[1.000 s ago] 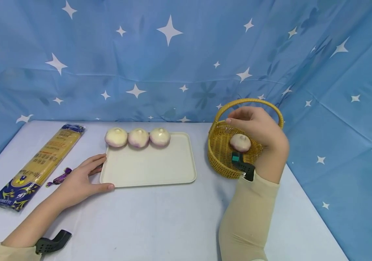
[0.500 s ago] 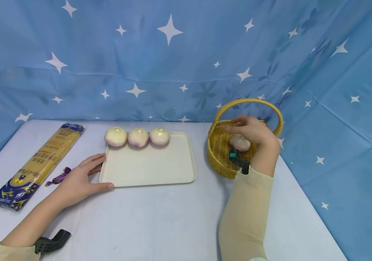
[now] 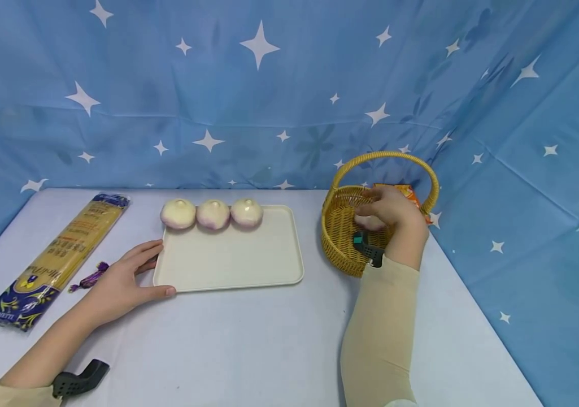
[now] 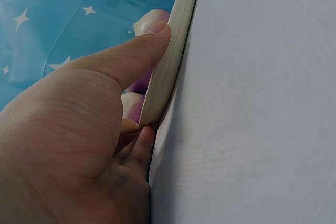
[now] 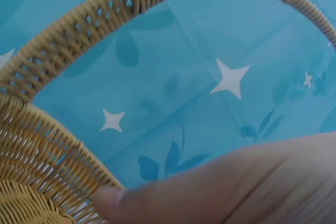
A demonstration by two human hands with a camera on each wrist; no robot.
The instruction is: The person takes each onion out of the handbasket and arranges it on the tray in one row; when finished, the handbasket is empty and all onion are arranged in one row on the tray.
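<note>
Three white-and-purple onions (image 3: 213, 215) sit in a row along the back left rim of a cream tray (image 3: 228, 260). My left hand (image 3: 123, 282) grips the tray's front left corner, thumb on the front rim and fingers at the left edge. In the left wrist view the thumb (image 4: 139, 53) lies along the rim. My right hand (image 3: 391, 209) reaches down into a wicker basket (image 3: 335, 249), fingers right above another onion (image 3: 369, 223), which they partly cover. The right wrist view shows its thumb (image 5: 157, 200) against the basket wall, with the onion out of sight.
A spaghetti pack (image 3: 60, 254) lies slanted at the left, with a purple wrapped candy (image 3: 89, 277) beside the left hand. An orange packet (image 3: 407, 193) shows behind the basket, whose tall handle (image 3: 386, 155) arches over it. A blue starred curtain (image 3: 269, 113) borders the table.
My right hand has come down and slightly left into the basket, onto the onion, uncovering the orange packet behind. The left hand and tray stay in place.
</note>
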